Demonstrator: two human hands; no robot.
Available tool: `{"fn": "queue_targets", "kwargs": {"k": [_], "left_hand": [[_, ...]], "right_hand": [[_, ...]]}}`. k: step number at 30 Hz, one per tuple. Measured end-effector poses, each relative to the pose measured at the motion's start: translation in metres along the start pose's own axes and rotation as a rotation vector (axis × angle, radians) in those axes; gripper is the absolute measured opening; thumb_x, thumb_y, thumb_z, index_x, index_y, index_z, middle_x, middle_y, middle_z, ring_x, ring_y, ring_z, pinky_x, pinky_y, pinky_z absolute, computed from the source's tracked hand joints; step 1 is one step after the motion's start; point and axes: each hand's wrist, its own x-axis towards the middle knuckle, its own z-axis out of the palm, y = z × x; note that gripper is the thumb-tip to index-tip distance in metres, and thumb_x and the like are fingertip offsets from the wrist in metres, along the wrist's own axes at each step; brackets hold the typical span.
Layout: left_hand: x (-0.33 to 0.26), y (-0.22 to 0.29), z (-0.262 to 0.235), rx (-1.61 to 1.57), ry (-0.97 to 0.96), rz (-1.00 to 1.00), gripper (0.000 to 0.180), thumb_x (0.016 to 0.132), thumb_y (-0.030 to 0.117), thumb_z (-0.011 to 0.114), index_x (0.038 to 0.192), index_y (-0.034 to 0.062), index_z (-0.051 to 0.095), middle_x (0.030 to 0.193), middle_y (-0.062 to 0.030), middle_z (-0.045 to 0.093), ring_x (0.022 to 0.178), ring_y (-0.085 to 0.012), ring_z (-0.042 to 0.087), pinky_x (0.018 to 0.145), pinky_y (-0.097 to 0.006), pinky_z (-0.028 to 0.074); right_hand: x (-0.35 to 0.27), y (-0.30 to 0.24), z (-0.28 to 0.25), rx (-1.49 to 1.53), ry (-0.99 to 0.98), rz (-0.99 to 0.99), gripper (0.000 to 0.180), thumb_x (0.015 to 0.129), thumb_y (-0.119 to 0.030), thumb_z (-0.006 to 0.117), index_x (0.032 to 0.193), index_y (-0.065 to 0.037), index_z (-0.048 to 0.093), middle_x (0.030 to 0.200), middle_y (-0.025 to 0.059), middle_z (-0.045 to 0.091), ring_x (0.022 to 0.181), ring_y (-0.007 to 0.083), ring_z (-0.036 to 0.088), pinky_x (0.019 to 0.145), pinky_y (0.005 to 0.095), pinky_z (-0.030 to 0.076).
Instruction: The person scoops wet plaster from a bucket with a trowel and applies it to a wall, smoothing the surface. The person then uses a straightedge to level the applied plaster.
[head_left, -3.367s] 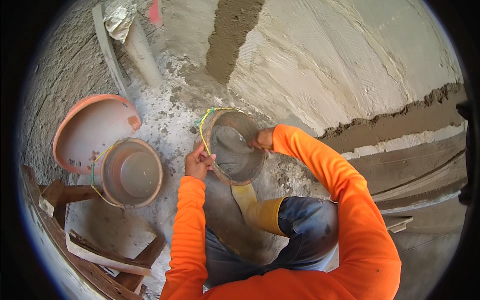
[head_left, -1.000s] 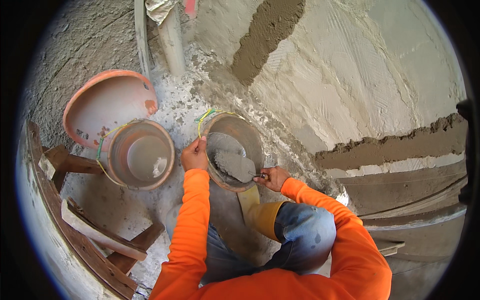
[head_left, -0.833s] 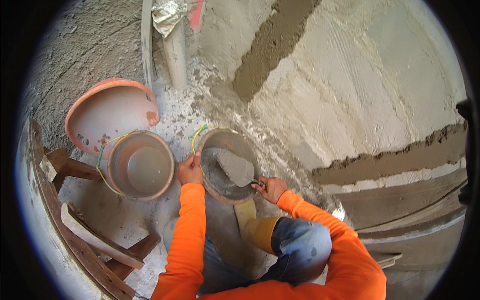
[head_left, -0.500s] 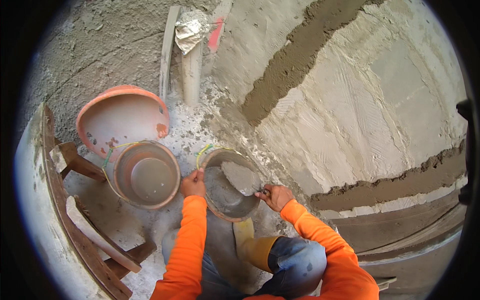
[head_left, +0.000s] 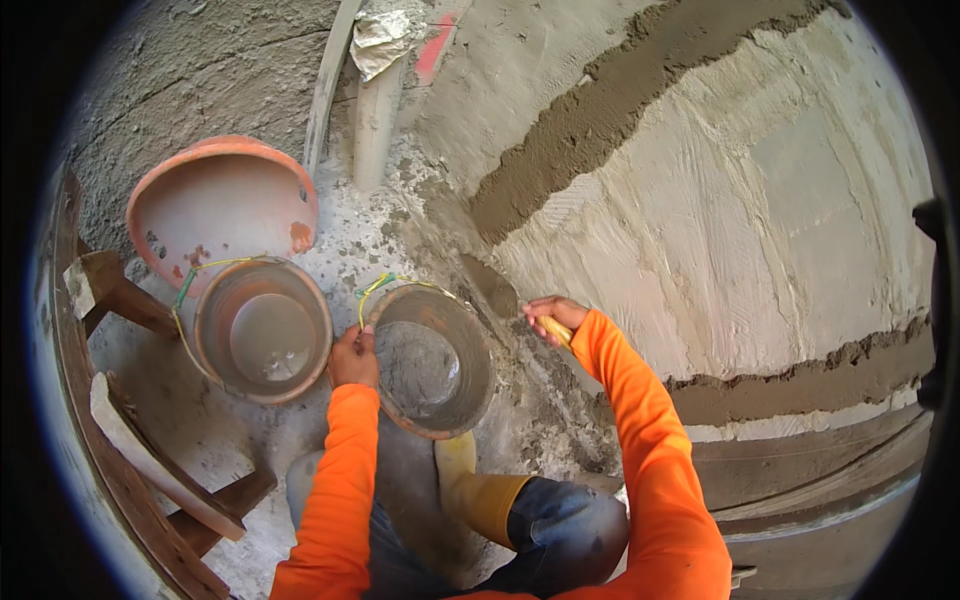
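Note:
My left hand is closed on the left rim of a mortar bucket with wet grey mortar in its bottom. The bucket tilts slightly and has a yellow and green cord handle. To the right of it, my right hand is wrapped round the yellowish handle of a trowel, held close to the wall's foot. Just beyond the fingers is a dark grey patch, apparently mortar at the blade; the blade's outline is hard to make out.
A second bucket with greyish liquid stands left of the mortar bucket. Behind it leans a broken orange basin. A foil-topped pipe rises at the back. Wooden pieces lie left. The wall bears dark mortar bands.
My right hand has lifted the trowel out of the bucket and moved it up and right to the wall. My left hand stays on the bucket rim. The view has shifted slightly.

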Motion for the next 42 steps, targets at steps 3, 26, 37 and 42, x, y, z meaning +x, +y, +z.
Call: {"fn": "queue_targets", "kwargs": {"k": [3, 26, 37, 42], "left_hand": [[-0.002, 0.001, 0.002, -0.001, -0.003, 0.0, 0.032, 0.091, 0.038, 0.064, 0.11, 0.0138, 0.072, 0.077, -0.0148, 0.068, 0.074, -0.0311, 0.067, 0.071, -0.042, 0.051], [-0.01, 0.017, 0.02, -0.322, -0.155, 0.081, 0.032, 0.088, 0.025, 0.072, 0.115, 0.0081, 0.072, 0.076, -0.0066, 0.07, 0.069, -0.0101, 0.061, 0.068, -0.028, 0.049], [-0.005, 0.017, 0.003, -0.254, -0.148, -0.048, 0.035, 0.089, 0.027, 0.069, 0.114, 0.0031, 0.072, 0.101, -0.0138, 0.074, 0.092, -0.0187, 0.067, 0.085, -0.032, 0.05], [-0.003, 0.017, 0.002, -0.195, -0.117, -0.034, 0.034, 0.088, 0.027, 0.07, 0.113, 0.0049, 0.072, 0.094, -0.0153, 0.073, 0.087, -0.0186, 0.067, 0.082, -0.032, 0.05]], "right_hand": [[0.019, 0.005, -0.015, -0.465, 0.781, -0.336, 0.036, 0.094, -0.035, 0.062, 0.086, 0.0, 0.067, 0.061, 0.0159, 0.061, 0.05, 0.0259, 0.061, 0.053, 0.0416, 0.046], [-0.037, 0.148, 0.136, -1.025, 0.457, -0.324, 0.044, 0.094, -0.053, 0.053, 0.101, -0.012, 0.065, 0.074, 0.0154, 0.069, 0.081, 0.0373, 0.068, 0.071, 0.0485, 0.052], [-0.109, 0.062, 0.133, -0.976, 0.657, -0.471, 0.039, 0.092, -0.044, 0.063, 0.09, -0.006, 0.067, 0.066, 0.0156, 0.063, 0.071, 0.0328, 0.067, 0.065, 0.044, 0.052], [-0.138, 0.013, 0.073, -0.303, 0.111, -0.326, 0.027, 0.094, -0.029, 0.068, 0.083, -0.005, 0.064, 0.057, 0.0032, 0.054, 0.043, 0.0104, 0.051, 0.042, 0.0289, 0.041]]}}
